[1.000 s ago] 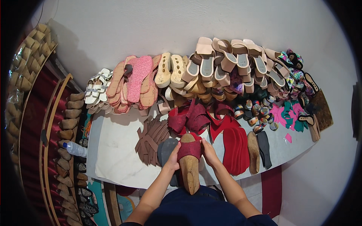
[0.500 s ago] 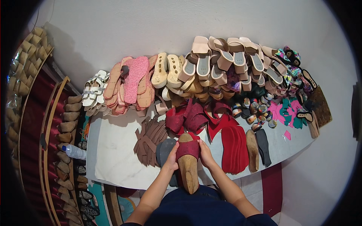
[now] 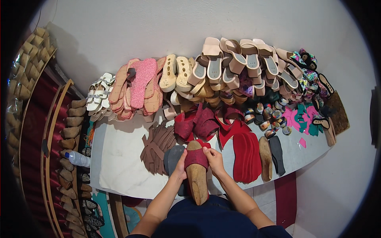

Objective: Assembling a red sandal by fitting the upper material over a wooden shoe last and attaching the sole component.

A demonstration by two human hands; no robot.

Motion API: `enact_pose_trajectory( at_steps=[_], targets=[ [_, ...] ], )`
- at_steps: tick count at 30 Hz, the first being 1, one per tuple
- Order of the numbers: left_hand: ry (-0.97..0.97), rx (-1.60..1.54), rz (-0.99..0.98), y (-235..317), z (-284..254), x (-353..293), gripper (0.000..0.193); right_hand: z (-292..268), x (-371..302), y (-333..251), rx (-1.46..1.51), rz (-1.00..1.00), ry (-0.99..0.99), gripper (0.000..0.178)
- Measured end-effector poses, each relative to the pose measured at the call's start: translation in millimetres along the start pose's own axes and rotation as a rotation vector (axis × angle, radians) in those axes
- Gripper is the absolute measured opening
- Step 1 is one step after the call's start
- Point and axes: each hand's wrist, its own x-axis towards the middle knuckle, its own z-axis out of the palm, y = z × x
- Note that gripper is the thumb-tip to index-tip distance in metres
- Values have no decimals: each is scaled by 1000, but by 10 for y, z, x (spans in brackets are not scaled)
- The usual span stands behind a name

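Close to my body, a wooden shoe last (image 3: 198, 184) points away from me, wrapped across its front by a dark red sandal strap (image 3: 196, 158). My left hand (image 3: 181, 166) is closed along the left side of the last and strap. The fingers of my right hand (image 3: 215, 162) pinch the strap's upper right edge, where a bit of bright red sole shows. Under my left hand lies a dark grey sole (image 3: 173, 158), partly covered. Just beyond the last are more dark red straps (image 3: 206, 123).
Brown strips (image 3: 159, 148) lie left; red insoles (image 3: 246, 158), a bare wooden last (image 3: 265, 158) and a black sole (image 3: 277, 156) lie right. Piled along the wall are pink soles (image 3: 143, 81) and beige heeled sandals (image 3: 251, 59). A bottle (image 3: 79, 160) stands by the left rack of lasts.
My right hand has shifted up and inward, its fingers now pinching the strap's upper edge. The last has tilted slightly; my left hand stays on its side.
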Motion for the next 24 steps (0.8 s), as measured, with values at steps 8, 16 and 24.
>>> enact_pose_trajectory(
  at_steps=[8, 16, 24],
  targets=[
    [24, 10, 19, -4, -65, -3, 55, 23, 3, 109, 8, -85, -19, 32],
    [-71, -148, 5, -2, -56, -48, 63, -59, -72, 225, -442, -100, -121, 48],
    [-17, -13, -53, 2, 24, -13, 70, -38, -205, 231, -319, -160, -114, 48]
  ],
)
